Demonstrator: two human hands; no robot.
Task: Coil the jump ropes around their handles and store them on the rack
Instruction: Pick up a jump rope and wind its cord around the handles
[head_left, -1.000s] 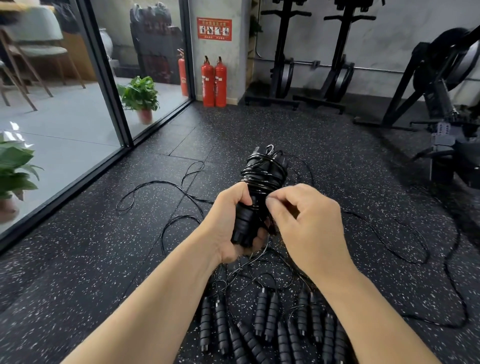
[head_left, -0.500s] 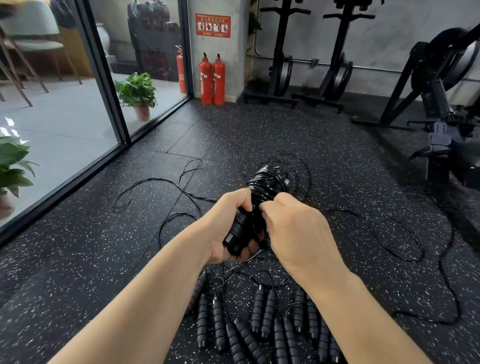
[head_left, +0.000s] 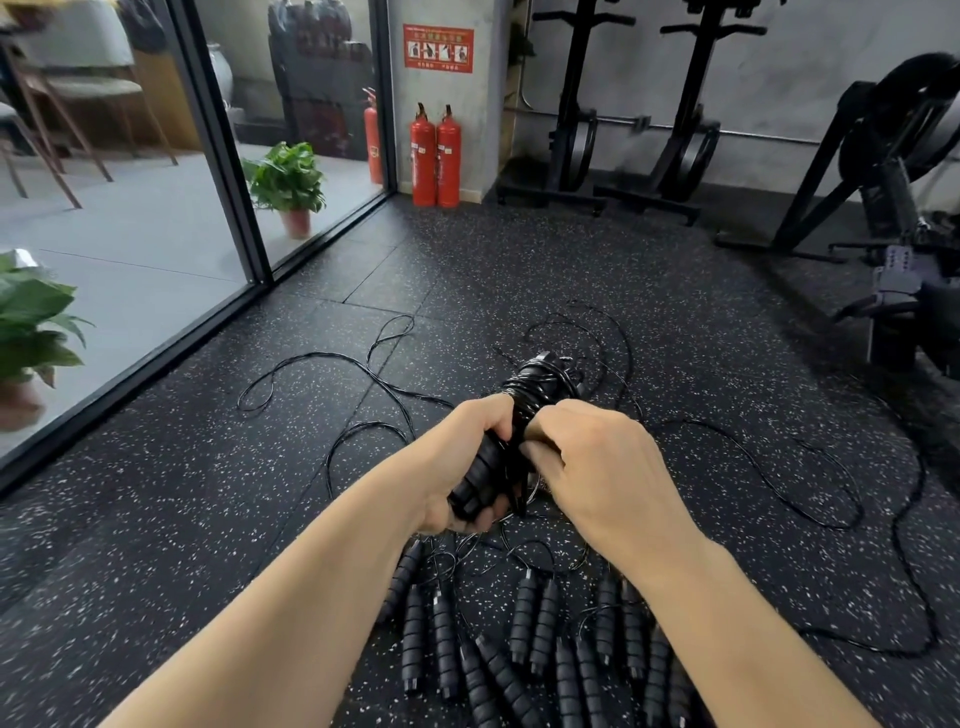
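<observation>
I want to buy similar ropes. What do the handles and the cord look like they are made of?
Handles on the floor: matte black with ribbed rings, probably foam or soft rubber. Cord wound on the pair gripped by the left hand: thin, glossy black with highlights, likely plastic-coated, possibly over wire; the core cannot be seen.

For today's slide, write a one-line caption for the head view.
Left hand grips coiled jump-rope handles; right hand pinches the cord, spare ropes below.
</observation>
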